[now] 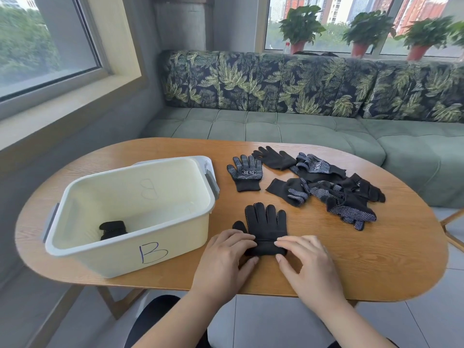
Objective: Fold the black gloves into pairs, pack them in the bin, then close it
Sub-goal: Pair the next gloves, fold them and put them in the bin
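A black glove pair (265, 222) lies flat near the table's front edge, fingers pointing away, its cuff rolled up. My left hand (226, 257) and my right hand (306, 262) pinch that rolled cuff from either side. A cream bin (125, 254) marked "B" stands open on the left with one folded glove bundle (113, 229) on its floor. A single dotted glove (244, 173) lies palm up behind. A loose pile of black gloves (331, 189) spreads to the right.
The bin's grey lid (211, 177) shows behind the bin's far right corner. The oval wooden table (376, 259) has its front edge just below my hands. A green sofa and potted plants stand beyond it.
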